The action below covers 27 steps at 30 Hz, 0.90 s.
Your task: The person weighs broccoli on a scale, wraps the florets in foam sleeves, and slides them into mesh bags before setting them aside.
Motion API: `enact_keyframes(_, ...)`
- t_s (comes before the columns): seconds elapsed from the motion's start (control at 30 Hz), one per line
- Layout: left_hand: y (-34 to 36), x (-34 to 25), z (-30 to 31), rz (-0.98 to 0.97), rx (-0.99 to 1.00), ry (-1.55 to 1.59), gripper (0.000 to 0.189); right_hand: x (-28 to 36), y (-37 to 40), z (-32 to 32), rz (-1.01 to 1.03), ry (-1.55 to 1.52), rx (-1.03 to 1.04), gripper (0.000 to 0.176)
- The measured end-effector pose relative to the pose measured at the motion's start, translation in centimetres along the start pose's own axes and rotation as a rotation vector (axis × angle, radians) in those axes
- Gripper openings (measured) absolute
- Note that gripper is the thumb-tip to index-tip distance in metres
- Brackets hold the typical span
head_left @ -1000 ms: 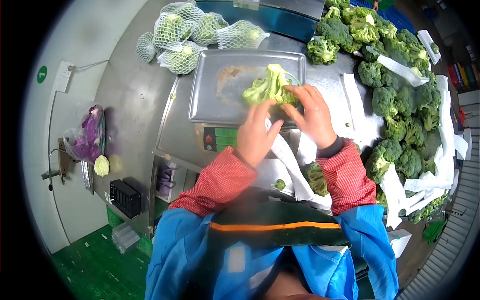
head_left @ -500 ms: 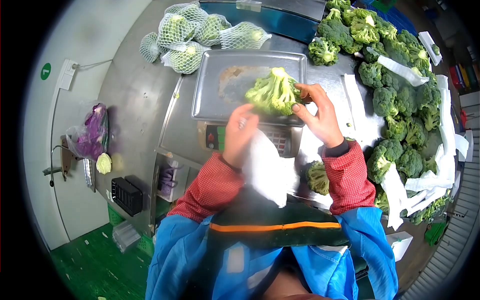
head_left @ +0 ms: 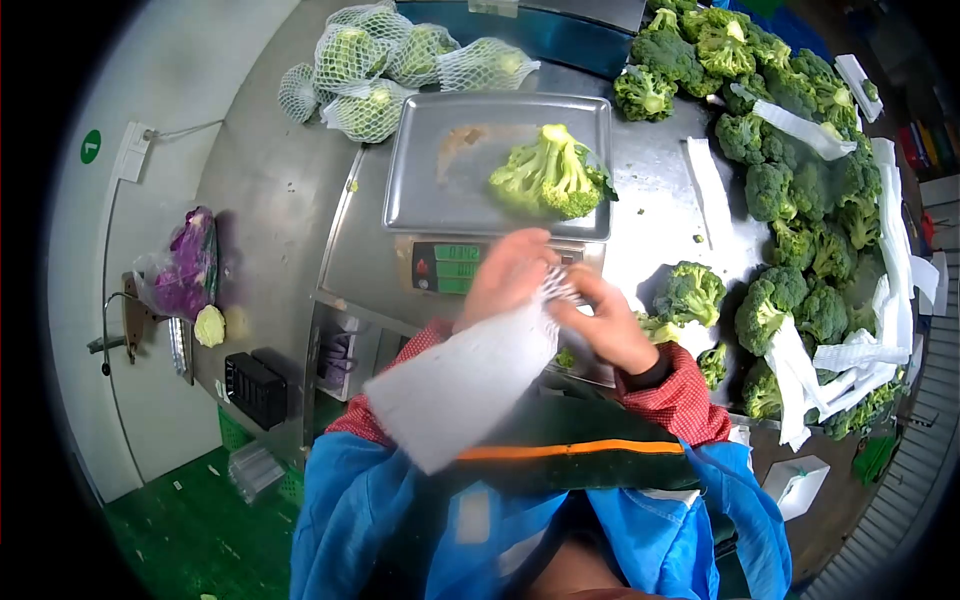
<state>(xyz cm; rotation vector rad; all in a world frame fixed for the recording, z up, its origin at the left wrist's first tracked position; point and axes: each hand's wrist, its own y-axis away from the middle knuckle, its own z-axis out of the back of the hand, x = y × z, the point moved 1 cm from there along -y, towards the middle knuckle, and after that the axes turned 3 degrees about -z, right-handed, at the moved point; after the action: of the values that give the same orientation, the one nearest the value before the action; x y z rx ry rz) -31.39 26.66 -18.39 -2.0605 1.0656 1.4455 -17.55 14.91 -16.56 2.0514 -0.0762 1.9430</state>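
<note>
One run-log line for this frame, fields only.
left hand: holds white net sleeve | right hand: holds sleeve end | broccoli head: on scale tray, apart from hands | netted broccoli: behind tray

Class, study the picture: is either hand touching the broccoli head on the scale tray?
No, the broccoli head lies alone on the scale tray while the left hand and right hand hold a white foam net.

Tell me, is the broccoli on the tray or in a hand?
On the tray. The broccoli lies there untouched; the left hand and right hand hold a white net.
</note>
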Motion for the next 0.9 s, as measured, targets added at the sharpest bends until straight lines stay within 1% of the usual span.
enact_keyframes(0.03, 0.3, 0.4, 0.7, 0.057, 0.041, -0.136, 0.038, -0.3, 0.2, 0.5, -0.032, -0.125, -0.021, 0.020)
enact_keyframes(0.07, 0.5, 0.7, 1.5, 0.109, 0.090, -0.273, 0.039, -0.2, 0.3, 1.0, -0.066, -0.520, -0.083, 0.011)
enact_keyframes(0.1, 1.1, -0.8, 0.9, 0.311, 0.180, -0.264, 0.038, 1.4, 0.2, 1.5, -0.051, -0.846, -0.033, 0.004)
enact_keyframes(0.13, 1.9, -2.3, 0.4, 0.516, 0.270, -0.249, 0.038, 1.7, 0.4, 1.7, -0.109, -0.865, -0.036, 0.006)
enact_keyframes(0.17, 2.6, -2.5, 1.0, 0.596, 0.340, -0.229, 0.037, 1.6, 0.6, 1.9, -0.167, -0.884, -0.038, 0.008)
enact_keyframes(0.2, 3.3, -2.7, 1.5, 0.675, 0.413, -0.213, 0.037, -0.1, 0.9, 1.9, -0.268, -0.776, -0.029, 0.012)
enact_keyframes(0.23, 3.8, -2.2, 2.7, 0.628, 0.468, -0.199, 0.036, 0.0, 1.5, 0.8, -0.359, -0.799, -0.011, 0.022)
enact_keyframes(0.27, 3.9, -1.8, 3.7, 0.606, 0.406, -0.195, 0.034, -1.5, 2.5, 0.1, -0.411, -0.714, 0.042, 0.029)
enact_keyframes(0.3, 3.8, -1.9, 4.2, 0.560, 0.303, -0.039, 0.033, -3.0, 3.2, -0.4, -0.458, -0.625, 0.094, 0.036)
enact_keyframes(0.33, 3.6, -2.1, 4.6, 0.510, 0.200, 0.115, 0.032, -1.5, 3.4, -1.7, -0.473, -0.652, 0.313, 0.041)
enact_keyframes(0.37, 3.4, -2.2, 5.0, 0.458, 0.098, 0.268, 0.031, -4.0, 3.8, -1.5, -0.424, -0.338, 0.466, 0.032)
enact_keyframes(0.4, 3.3, -2.7, 4.2, 0.421, 0.024, 0.258, 0.031, -3.0, 3.4, -1.7, -0.438, -0.349, 0.482, 0.031)
enact_keyframes(0.43, 3.1, -3.2, 4.1, 0.513, 0.018, 0.339, 0.032, -1.4, 2.7, -1.7, -0.448, -0.360, 0.497, 0.029)
enact_keyframes(0.47, 2.7, -3.8, 4.1, 0.606, 0.014, 0.418, 0.033, -0.5, 1.8, -1.5, -0.466, -0.385, 0.419, 0.028)
enact_keyframes(0.5, 2.2, -4.1, 4.2, 0.698, 0.012, 0.493, 0.033, -0.4, 0.9, -0.8, -0.448, -0.243, 0.398, 0.035)
enact_keyframes(0.53, 1.7, -3.1, 5.6, 0.696, 0.102, 0.588, 0.037, -0.3, 0.3, -0.5, -0.362, -0.328, 0.310, 0.036)
enact_keyframes(0.57, 1.5, -3.2, 6.4, 0.674, 0.162, 0.411, 0.039, -0.2, -0.2, -0.3, -0.274, -0.412, 0.219, 0.037)
enact_keyframes(0.6, 1.2, -3.9, 6.8, 0.647, 0.223, 0.236, 0.041, 0.7, -0.4, 0.2, -0.219, -0.535, 0.155, 0.041)
enact_keyframes(0.63, 0.6, -5.4, 6.6, 0.613, 0.283, 0.062, 0.044, 1.4, -0.3, 0.2, -0.186, -0.644, 0.032, 0.040)
enact_keyframes(0.67, -0.5, -7.6, 7.0, 0.624, 0.352, -0.021, 0.047, 1.5, -0.7, 0.2, -0.145, -0.743, 0.019, 0.038)
enact_keyframes(0.7, -1.8, -9.1, 7.6, 0.568, 0.348, -0.123, 0.040, 1.7, -1.2, 0.1, -0.102, -0.842, 0.007, 0.036)
enact_keyframes(0.77, -4.9, -11.1, 8.6, 0.447, 0.336, -0.321, 0.025, 2.5, -1.7, 0.0, -0.058, -0.838, -0.133, 0.031)
enact_keyframes(0.8, -7.1, -12.4, 8.4, 0.349, 0.307, -0.525, 0.020, 2.9, -2.0, 0.0, -0.036, -0.835, -0.202, 0.029)
enact_keyframes(0.83, -9.6, -13.3, 8.3, 0.245, 0.274, -0.724, 0.016, 3.1, -2.3, 0.9, 0.044, -0.869, -0.152, 0.024)
enact_keyframes(0.9, -15.3, -12.5, 8.7, -0.085, 0.263, -1.144, 0.015, 5.7, -4.0, 0.1, -0.027, -0.578, -0.684, 0.024)
